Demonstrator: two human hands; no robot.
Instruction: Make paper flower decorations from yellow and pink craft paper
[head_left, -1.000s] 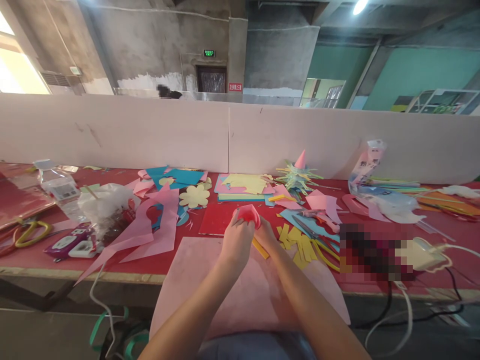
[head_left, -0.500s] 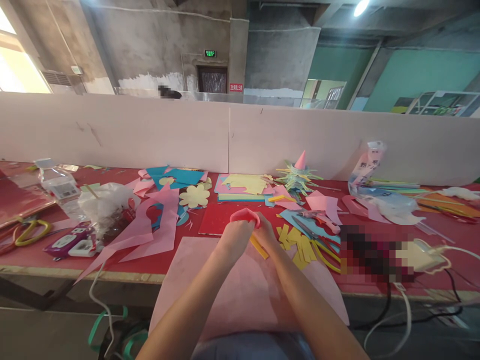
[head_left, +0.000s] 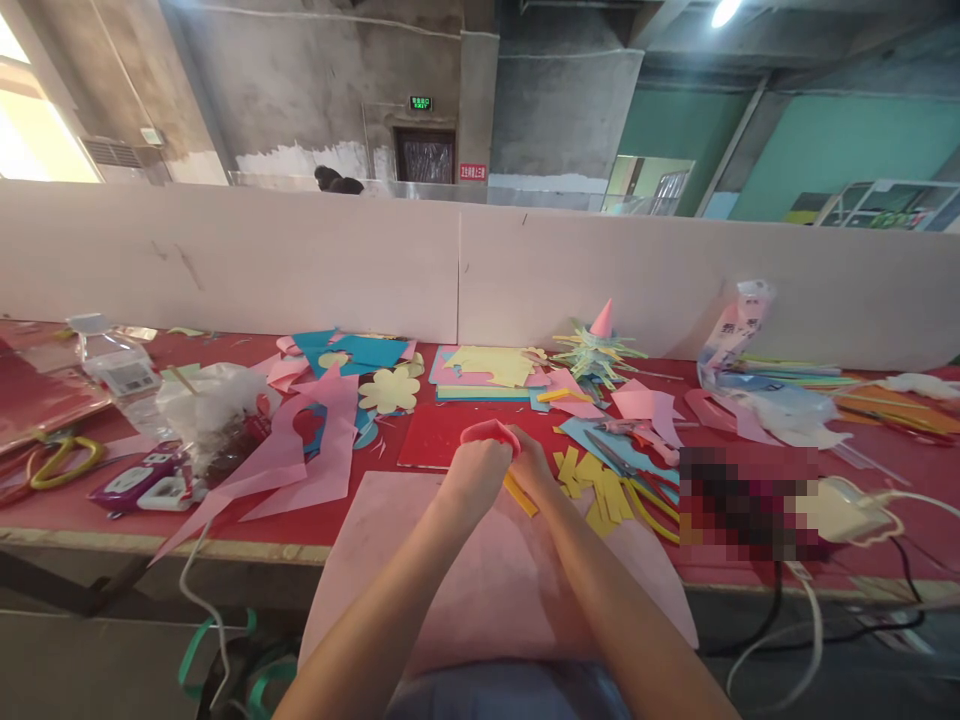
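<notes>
My left hand [head_left: 480, 472] and my right hand [head_left: 529, 464] are close together at the middle of the table, over the near edge of a red board [head_left: 427, 437]. Both are closed on a curled piece of pink paper [head_left: 480, 431], whose rounded rim shows beyond my knuckles. Most fingertips are hidden behind the backs of the hands. A yellow paper strip [head_left: 522, 497] shows just below, between my wrists; whether a hand touches it I cannot tell. Under my forearms lies a large pink sheet [head_left: 480, 600].
Yellow strips [head_left: 607, 492], scissors [head_left: 611, 450] and blue paper lie to the right. A paper cone [head_left: 603, 322] with fringed layers stands behind. Left are pink offcuts [head_left: 330, 440], a plastic bag [head_left: 217, 400], a bottle [head_left: 112, 360] and yellow-handled scissors [head_left: 67, 462]. A white partition [head_left: 337, 265] closes the back.
Both hands stay almost in place on the curled pink paper, whose visible rim has shifted slightly. The rest of the table looks the same.
</notes>
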